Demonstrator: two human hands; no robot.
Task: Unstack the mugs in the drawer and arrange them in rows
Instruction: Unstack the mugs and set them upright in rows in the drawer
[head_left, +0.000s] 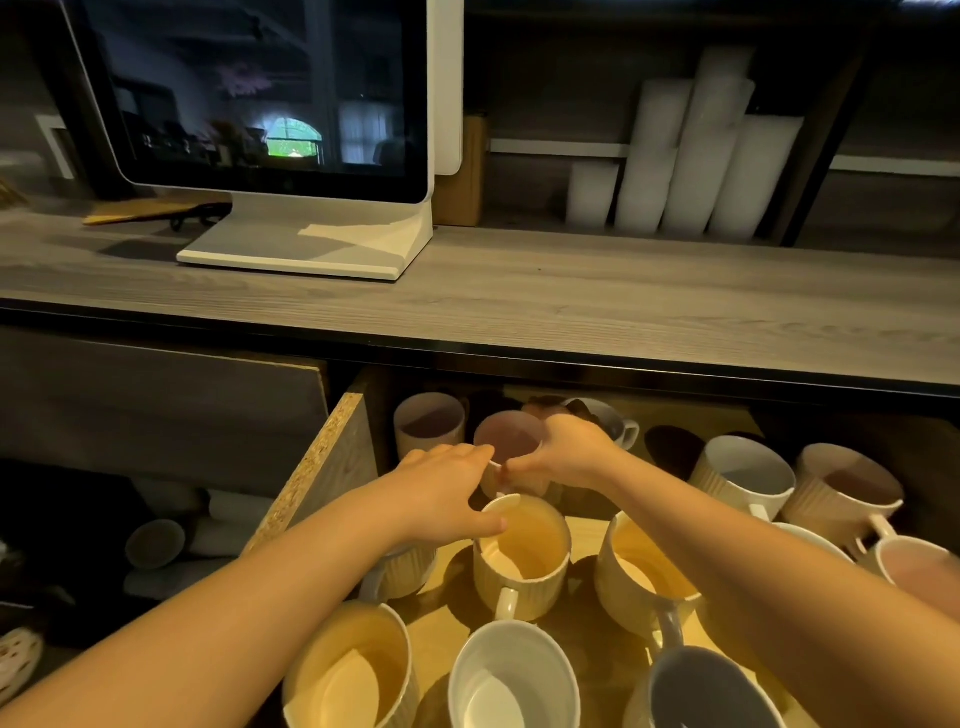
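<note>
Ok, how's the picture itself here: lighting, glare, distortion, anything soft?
Head view: warm yellow light floods the front mugs; the back of the drawer sits in the counter's shadow, so the pink mug looks dim; the left hand and right hand look slightly soft; the monitor mirrors the room; the wide-angle lens bows the counter edge.

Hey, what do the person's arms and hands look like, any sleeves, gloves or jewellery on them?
The left arm and right arm are bare right to the frame's edge, with no sleeve in view. The left hand and right hand wear no gloves, and no watch, bracelet or ring shows on either.
</note>
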